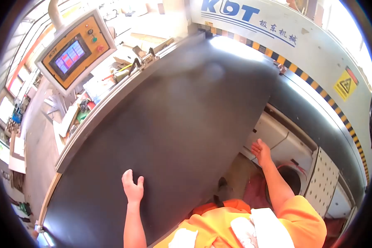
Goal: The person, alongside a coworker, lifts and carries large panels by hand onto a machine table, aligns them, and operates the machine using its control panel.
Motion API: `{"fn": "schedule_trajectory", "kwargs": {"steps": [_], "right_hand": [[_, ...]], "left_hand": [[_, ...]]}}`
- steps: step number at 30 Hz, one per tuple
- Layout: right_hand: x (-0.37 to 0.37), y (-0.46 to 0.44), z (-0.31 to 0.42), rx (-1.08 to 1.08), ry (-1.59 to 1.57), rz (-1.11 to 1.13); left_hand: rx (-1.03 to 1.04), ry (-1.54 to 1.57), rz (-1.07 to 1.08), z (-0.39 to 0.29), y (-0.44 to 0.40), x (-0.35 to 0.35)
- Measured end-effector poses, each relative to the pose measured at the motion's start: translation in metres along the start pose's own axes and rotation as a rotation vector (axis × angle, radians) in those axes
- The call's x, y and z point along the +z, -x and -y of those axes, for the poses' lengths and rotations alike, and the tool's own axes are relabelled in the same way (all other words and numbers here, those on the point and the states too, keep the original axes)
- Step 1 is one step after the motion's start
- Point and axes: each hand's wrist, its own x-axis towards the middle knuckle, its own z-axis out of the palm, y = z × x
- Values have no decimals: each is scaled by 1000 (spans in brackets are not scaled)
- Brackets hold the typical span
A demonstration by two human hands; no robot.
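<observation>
A large dark grey panel (pixel 182 128) spreads across the middle of the view, its far end by the striped edge of the machine. My left hand (pixel 133 188) is over its near part, thumb apart from the fingers and nothing held. Whether that palm touches the surface I cannot tell. Just beyond the panel's right edge is my right hand (pixel 261 153), its fingers stretched out and nothing in them. White machine housing shows behind that hand.
A white machine beam (pixel 318 62) with yellow-black striping crosses the upper right. Upper left hangs a control screen (pixel 72 58). Tools and scraps lie beside the left guide rail (pixel 107 97). A perforated side table (pixel 323 177) stands at right.
</observation>
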Motion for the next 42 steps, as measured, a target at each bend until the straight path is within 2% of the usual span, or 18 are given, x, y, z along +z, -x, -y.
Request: {"fn": "schedule_trajectory", "kwargs": {"steps": [2,3,5,7,10,16,20,21,23,25,26,28,31,33,36,39,42], "right_hand": [[18,-51,39,26,-35,40],[18,-69,51,44,-57,34],[36,-114,71,52,-73,-87],[56,-145,93,59,-176,125],[88,-141,108,223,-282,-10],[97,-129,118,272,-325,-100],[83,-150,91,112,-196,-213],[82,-154,86,91,-148,-222],[83,-149,92,176,-408,0],[85,-149,94,128,-322,7],[90,-139,103,141,-336,37],[87,-141,99,151,-307,77],[82,-142,101,178,-212,61],[73,-137,93,146,-276,159],[116,-106,105,194,-234,-7],[104,-118,95,182,-270,96],[124,-107,102,166,-205,-106]], "left_hand": [[-61,-121,105,-18,-7,16],[-77,-205,89,-20,-8,27],[-111,-376,139,-23,-10,39],[-141,-405,160,-26,-14,42],[-161,-416,181,-20,-17,43],[-143,-468,204,-10,-18,44],[-128,-488,201,-6,-18,42],[-46,-462,206,-3,-20,43],[-5,-465,178,-7,-23,40],[25,-431,138,-12,-42,40],[-23,-382,130,-19,-59,40],[6,-260,63,-30,-115,40],[228,-292,-106,-51,-236,38],[324,-326,-252,-80,-322,21],[319,-367,-438,-97,-440,-7],[351,-396,-597,-102,-537,-28],[276,-463,-680,-109,-592,-32]]}}
